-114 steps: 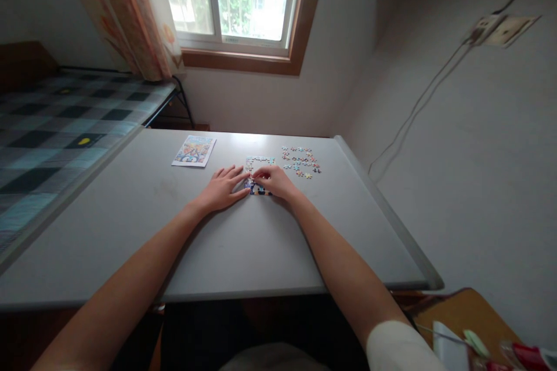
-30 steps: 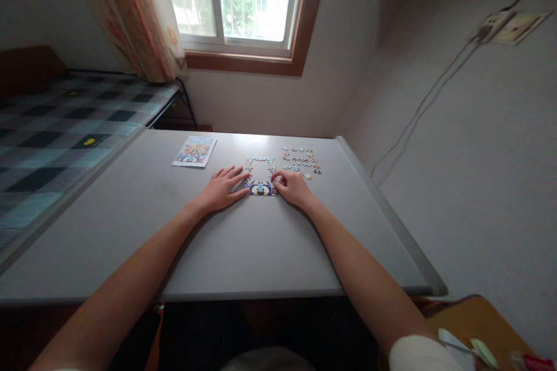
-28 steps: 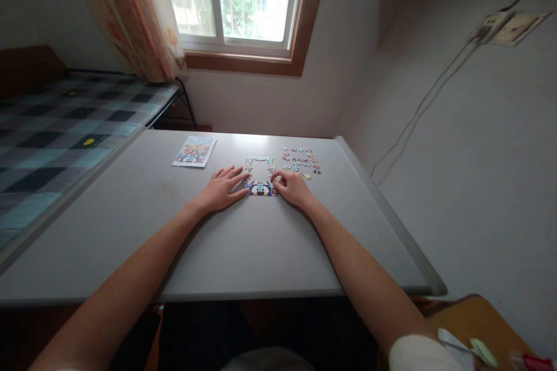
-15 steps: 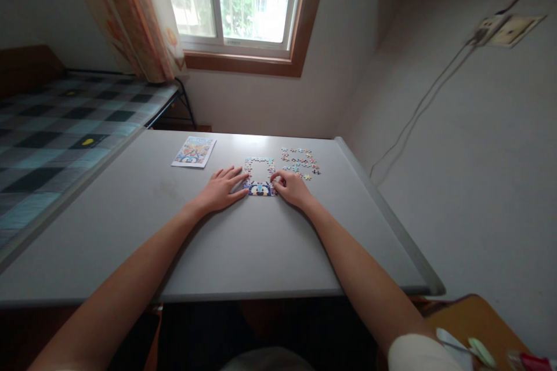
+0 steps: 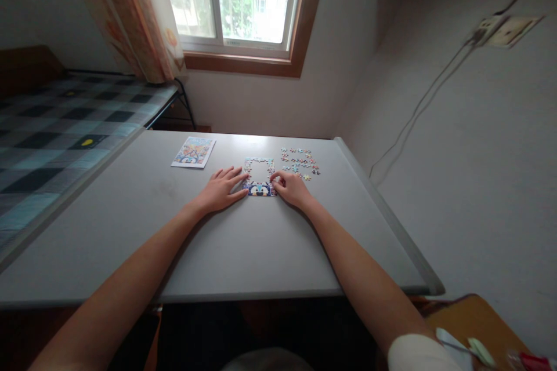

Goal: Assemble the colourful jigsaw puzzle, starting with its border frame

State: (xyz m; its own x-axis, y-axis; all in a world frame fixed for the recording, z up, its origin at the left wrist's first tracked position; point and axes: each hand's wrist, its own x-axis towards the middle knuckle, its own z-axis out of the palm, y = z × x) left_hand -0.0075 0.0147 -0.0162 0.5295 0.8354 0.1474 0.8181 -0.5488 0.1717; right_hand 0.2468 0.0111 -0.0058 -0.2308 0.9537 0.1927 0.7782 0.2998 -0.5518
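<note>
A partly assembled jigsaw puzzle (image 5: pixel 260 191) lies flat on the grey table, its frame joined around a bare middle and a blue-and-white character's face along the near side. My left hand (image 5: pixel 221 188) rests palm down with fingers spread, its fingertips touching the puzzle's left edge. At the right edge, my right hand (image 5: pixel 290 187) has thumb and index finger pinched together on a small puzzle piece, mostly hidden by the fingers. Several loose puzzle pieces (image 5: pixel 300 161) are scattered just beyond my right hand. The printed picture sheet (image 5: pixel 194 152) lies to the far left.
The grey table (image 5: pixel 243 249) has raised rims on its left and right sides. A bed with a checked cover (image 5: pixel 87 110) stands at the left, below a curtain. A window faces me. At the lower right is a wooden stool or chair (image 5: pixel 478 316) with small items.
Almost nothing differs. Both hands stay at the puzzle's edges, with at most a tiny shift of the right fingertips.
</note>
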